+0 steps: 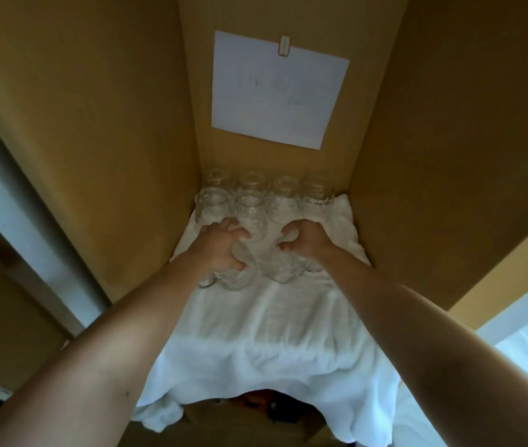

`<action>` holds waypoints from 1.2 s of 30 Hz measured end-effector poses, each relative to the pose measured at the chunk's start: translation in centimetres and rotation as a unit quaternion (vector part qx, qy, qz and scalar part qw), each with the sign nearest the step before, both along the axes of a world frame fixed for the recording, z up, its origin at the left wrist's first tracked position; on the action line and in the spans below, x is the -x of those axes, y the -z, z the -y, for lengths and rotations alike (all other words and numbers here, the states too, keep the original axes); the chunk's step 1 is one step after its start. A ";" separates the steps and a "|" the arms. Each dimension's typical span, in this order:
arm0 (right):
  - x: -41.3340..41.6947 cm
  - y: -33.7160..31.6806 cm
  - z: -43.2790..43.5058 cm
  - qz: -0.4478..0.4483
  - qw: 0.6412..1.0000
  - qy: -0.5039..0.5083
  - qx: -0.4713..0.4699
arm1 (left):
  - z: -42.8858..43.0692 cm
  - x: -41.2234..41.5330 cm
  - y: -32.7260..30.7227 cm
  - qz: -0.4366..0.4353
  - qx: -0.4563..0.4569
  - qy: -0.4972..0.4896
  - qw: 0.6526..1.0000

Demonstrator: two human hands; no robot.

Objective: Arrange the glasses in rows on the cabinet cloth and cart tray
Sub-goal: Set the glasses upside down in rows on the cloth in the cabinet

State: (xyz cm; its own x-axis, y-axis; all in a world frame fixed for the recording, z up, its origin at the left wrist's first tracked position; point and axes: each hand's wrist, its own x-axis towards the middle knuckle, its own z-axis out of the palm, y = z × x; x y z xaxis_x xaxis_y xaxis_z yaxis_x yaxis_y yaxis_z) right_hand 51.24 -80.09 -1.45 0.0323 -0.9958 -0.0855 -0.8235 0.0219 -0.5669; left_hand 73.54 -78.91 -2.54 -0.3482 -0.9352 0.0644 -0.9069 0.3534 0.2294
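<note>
Fingers (240, 234) of your left hand (222, 250) are curled round a clear glass (238, 279) resting on the white cloth (272, 333) in the cabinet (127, 124). Behind it, more glasses (251, 204) stand in rows near the back wall. Your right hand (304, 241) grips a second glass (283, 269), just beside the first.
</note>
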 end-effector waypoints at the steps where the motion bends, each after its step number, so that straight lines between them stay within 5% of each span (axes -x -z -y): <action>1: -0.1 0.6 -0.1 0.010 1.000 0.007 -0.003 | 0.0 0.3 0.5 -0.032 0.014 -0.011 0.999; 6: -1.4 2.5 -1.4 0.019 0.993 0.102 0.052 | -2.0 2.9 3.4 -0.155 0.112 -0.065 0.979; 12: -2.0 2.2 -0.8 -0.078 0.994 0.009 0.072 | -1.6 1.9 3.4 -0.242 0.099 -0.102 0.960; 17: 0.8 -1.2 1.5 -0.137 0.977 -0.130 -0.101 | -0.4 0.8 1.6 -0.220 0.005 -0.045 0.974; 20: 1.2 -2.3 2.3 -0.146 0.972 -0.159 -0.090 | 0.6 0.0 -0.2 -0.190 -0.087 0.023 0.978; 22: 1.4 -2.4 2.1 -0.066 0.982 -0.158 -0.082 | 1.2 -0.1 -1.1 -0.143 -0.162 0.041 0.976; 26: 1.4 0.4 0.0 0.079 0.994 -0.053 -0.045 | 1.5 0.0 -1.8 -0.144 -0.183 -0.008 0.972; 31: -0.5 3.8 -2.4 0.009 0.986 0.115 0.119 | -0.1 0.9 0.5 -0.154 -0.049 -0.145 0.976; 36: -1.4 4.5 -2.1 0.101 0.973 0.145 0.146 | 1.8 -1.0 -0.6 -0.191 -0.156 -0.049 0.968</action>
State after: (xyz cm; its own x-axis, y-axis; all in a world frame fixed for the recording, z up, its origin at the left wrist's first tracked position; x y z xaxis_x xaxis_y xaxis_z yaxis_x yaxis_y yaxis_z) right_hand 52.61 -78.00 -5.96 -0.2680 -0.9461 0.1817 -0.6770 0.0507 -0.7342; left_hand 74.49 -80.76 -1.98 -0.2631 -0.9572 -0.1206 -0.7601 0.1286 0.6370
